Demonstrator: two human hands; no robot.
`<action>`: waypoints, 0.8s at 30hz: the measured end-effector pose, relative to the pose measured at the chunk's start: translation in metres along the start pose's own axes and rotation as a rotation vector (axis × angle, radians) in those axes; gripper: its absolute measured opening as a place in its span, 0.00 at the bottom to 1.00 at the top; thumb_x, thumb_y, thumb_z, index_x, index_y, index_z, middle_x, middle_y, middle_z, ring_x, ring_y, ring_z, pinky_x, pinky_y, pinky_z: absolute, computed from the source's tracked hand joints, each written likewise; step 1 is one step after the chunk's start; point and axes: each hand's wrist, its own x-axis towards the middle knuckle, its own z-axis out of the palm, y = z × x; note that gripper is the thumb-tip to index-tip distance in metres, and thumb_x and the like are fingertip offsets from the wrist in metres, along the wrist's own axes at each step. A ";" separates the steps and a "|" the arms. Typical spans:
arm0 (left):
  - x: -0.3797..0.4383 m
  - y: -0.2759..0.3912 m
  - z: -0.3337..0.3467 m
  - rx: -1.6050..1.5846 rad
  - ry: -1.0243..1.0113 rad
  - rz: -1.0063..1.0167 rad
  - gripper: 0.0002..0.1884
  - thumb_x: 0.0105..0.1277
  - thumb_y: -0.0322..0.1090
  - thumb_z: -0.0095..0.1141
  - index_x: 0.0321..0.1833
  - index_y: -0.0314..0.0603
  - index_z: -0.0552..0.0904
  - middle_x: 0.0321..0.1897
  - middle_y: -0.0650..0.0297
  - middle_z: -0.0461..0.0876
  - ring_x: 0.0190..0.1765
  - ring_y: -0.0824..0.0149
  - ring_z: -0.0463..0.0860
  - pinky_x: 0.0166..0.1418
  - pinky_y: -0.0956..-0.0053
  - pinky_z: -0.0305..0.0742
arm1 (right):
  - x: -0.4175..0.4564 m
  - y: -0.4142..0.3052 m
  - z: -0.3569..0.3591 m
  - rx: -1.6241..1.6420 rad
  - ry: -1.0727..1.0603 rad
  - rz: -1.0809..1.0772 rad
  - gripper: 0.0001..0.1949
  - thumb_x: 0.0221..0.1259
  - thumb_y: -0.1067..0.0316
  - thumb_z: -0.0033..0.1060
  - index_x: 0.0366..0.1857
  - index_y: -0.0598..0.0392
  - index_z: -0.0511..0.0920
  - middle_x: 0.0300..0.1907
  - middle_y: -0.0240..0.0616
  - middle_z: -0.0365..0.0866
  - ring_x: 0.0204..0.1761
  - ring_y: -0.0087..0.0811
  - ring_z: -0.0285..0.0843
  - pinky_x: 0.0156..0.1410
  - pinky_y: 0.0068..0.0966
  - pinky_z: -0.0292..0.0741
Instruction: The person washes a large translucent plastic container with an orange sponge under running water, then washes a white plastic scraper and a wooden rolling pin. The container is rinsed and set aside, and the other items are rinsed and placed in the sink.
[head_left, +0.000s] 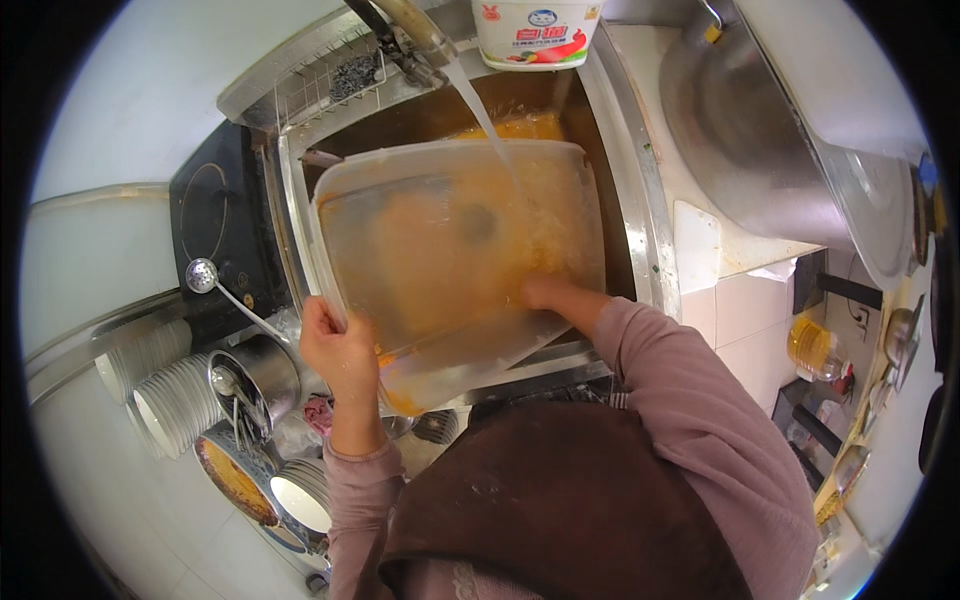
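A large translucent plastic tub (457, 154) rests tilted over a metal sink (641, 225), with cloudy orange-tinted water in it. My left hand (341, 349) grips the tub's rim at its near left corner. Inside the tub, at the right, my right hand (541, 291) is partly under the murky water, its fingers hidden; whether it holds something cannot be told. Water runs from the faucet (420, 34) into the tub's far right part. Behind the tub, more orange water or an orange-stained surface (525, 127) shows in the sink.
A white plastic detergent bucket (536, 34) stands behind the sink, beside a wire rack (330, 94) with a steel scourer (355, 77). To the left are an induction cooktop (217, 202), a skimmer (202, 276), stacked plates (176, 405) and a utensil pot (274, 375). A large steel pot (742, 127) stands right.
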 end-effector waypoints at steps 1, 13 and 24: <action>0.001 0.001 0.001 -0.002 -0.010 0.012 0.08 0.52 0.20 0.51 0.22 0.40 0.67 0.18 0.75 0.64 0.24 0.82 0.61 0.25 0.84 0.54 | 0.000 -0.001 0.003 0.021 -0.017 -0.041 0.15 0.51 0.61 0.52 0.35 0.57 0.83 0.38 0.55 0.82 0.43 0.50 0.81 0.48 0.43 0.74; 0.005 -0.015 -0.010 -0.023 -0.046 -0.032 0.07 0.53 0.21 0.51 0.23 0.39 0.68 0.19 0.76 0.64 0.24 0.83 0.60 0.27 0.86 0.55 | -0.009 -0.008 0.011 0.000 -0.059 -0.133 0.16 0.55 0.61 0.49 0.45 0.54 0.80 0.46 0.52 0.80 0.49 0.50 0.77 0.55 0.40 0.71; 0.011 0.000 -0.018 0.093 -0.103 0.038 0.08 0.51 0.20 0.50 0.23 0.40 0.67 0.20 0.76 0.63 0.25 0.83 0.60 0.27 0.86 0.55 | 0.053 0.062 0.006 -0.970 0.359 -0.375 0.14 0.54 0.67 0.49 0.40 0.53 0.84 0.46 0.47 0.81 0.45 0.43 0.80 0.55 0.39 0.73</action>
